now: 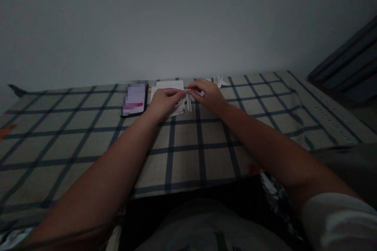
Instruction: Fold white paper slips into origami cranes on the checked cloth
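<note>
Between my two hands is a small piece of folded white paper (189, 104), with narrow strips pointing down toward the cloth. My left hand (165, 101) pinches it from the left, thumb and finger together. From the right, my right hand (206, 93) grips it with bent fingers, which hide part of the paper. Under and behind my left hand lie white sheets of paper (169, 84). Just beyond my right hand sits another folded white paper piece (220, 81) with pointed tips.
A phone (135, 99) with a lit, partly blurred screen lies left of my left hand. The checked tablecloth (185, 160) covers the table up to the pale wall (182, 23). Dark striped fabric (350, 62) hangs at the right. Something orange (6, 131) shows at the left edge.
</note>
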`<state>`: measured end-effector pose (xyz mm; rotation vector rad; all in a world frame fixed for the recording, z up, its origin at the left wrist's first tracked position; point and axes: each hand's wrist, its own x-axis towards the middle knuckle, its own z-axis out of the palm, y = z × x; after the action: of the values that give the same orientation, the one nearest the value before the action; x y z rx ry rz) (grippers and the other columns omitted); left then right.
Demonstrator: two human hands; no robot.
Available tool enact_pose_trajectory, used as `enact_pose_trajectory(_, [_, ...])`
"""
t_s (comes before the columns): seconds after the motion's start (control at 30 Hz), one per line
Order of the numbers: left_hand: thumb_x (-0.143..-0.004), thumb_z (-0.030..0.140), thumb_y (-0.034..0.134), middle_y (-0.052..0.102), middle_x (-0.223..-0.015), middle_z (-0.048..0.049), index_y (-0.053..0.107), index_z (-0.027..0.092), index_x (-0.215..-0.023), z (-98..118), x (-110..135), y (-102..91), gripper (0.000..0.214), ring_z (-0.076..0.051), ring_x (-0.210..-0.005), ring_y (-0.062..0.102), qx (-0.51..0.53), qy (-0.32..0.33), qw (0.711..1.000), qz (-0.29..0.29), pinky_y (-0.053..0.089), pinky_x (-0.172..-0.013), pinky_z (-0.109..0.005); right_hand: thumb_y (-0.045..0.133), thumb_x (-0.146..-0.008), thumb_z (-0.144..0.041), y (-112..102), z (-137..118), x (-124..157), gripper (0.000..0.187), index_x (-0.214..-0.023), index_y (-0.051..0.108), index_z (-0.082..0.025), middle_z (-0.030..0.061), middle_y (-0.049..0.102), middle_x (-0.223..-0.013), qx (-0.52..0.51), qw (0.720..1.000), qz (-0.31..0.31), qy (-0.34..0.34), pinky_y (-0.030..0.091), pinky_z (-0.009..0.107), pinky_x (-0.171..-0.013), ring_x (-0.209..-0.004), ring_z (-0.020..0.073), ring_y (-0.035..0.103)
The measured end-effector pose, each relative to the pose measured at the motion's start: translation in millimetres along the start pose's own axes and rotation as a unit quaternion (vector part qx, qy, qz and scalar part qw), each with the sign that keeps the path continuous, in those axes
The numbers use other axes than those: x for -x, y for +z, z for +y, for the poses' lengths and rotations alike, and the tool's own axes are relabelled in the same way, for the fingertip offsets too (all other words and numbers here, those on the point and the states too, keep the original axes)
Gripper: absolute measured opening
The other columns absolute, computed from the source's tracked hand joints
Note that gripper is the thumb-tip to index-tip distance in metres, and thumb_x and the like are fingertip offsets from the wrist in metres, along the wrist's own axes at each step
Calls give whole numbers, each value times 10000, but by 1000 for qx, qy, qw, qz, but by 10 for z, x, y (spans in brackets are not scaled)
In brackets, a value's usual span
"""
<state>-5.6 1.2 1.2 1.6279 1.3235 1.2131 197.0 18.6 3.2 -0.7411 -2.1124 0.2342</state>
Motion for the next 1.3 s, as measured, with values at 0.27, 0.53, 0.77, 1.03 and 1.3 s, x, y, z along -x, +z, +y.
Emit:
enact_pose_trajectory(0.27, [-805, 449, 756, 807, -862, -68, 840, 196, -894, 32, 37, 10, 281, -215, -806, 729, -53, 73, 996, 28, 553, -788, -321, 704, -887, -489, 66, -23, -2, 320, -895, 739, -170, 65, 736, -866, -84, 989, 61, 103, 499, 320, -773, -787, 173, 632])
enact_pose_trajectory(0.53, [-839, 375, 749, 818, -988, -43, 837, 246, -904, 47, 63, 15, 169, -209, -951, 741, -98, 148, 983, 49, 551, -931, -333, 705, -883, -359, 75, 14, -6, 195, -893, 788, -183, 63, 755, -881, -96, 988, 58, 104, 509, 328, -809, -819, 172, 652])
enact_pose_trajectory(0.77, [-832, 357, 757, 818, -988, -47, 833, 240, -929, 60, 97, 36, 170, -211, -946, 747, -97, 156, 981, 57, 563, -935, -345, 704, -887, -375, 69, -19, -7, 200, -839, 781, -196, 55, 758, -864, -103, 987, 64, 102, 507, 327, -791, -811, 173, 653])
enact_pose_trajectory(1.03, [-789, 408, 798, 816, -942, -72, 820, 188, -892, 124, 110, 39, 243, -218, -900, 746, -66, 118, 989, 50, 570, -877, -327, 691, -884, -424, 58, -44, -2, 241, -832, 746, -195, 46, 745, -853, -143, 979, 62, 130, 502, 325, -784, -810, 172, 650])
enact_pose_trajectory(1.3, [-769, 369, 771, 795, -876, -58, 802, 192, -829, 62, 52, 16, 189, -211, -847, 722, -32, 87, 994, 66, 571, -826, -328, 645, -883, -448, 111, 68, -12, 274, -867, 702, -180, 41, 705, -842, -201, 967, 47, 151, 520, 320, -776, -801, 165, 629])
